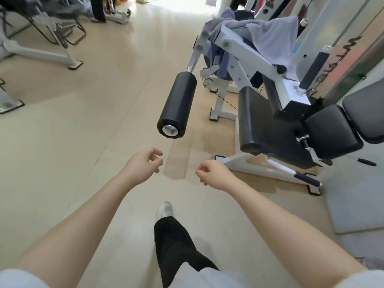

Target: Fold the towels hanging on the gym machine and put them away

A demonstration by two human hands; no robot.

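Beige floor point(87, 129) lies open left of the gym machine point(245, 59). Two towels point(274, 36) drape it. Left hand point(143, 163) and right hand point(214, 173) hang loosely curled, empty.

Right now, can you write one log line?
left hand: empty | right hand: empty | towels: draped on gym machine, untouched | step: approaching

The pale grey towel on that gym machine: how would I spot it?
Find the white gym machine on the right. The pale grey towel is draped over its top frame, lighter and further right than the blue towel hanging beneath the frame.
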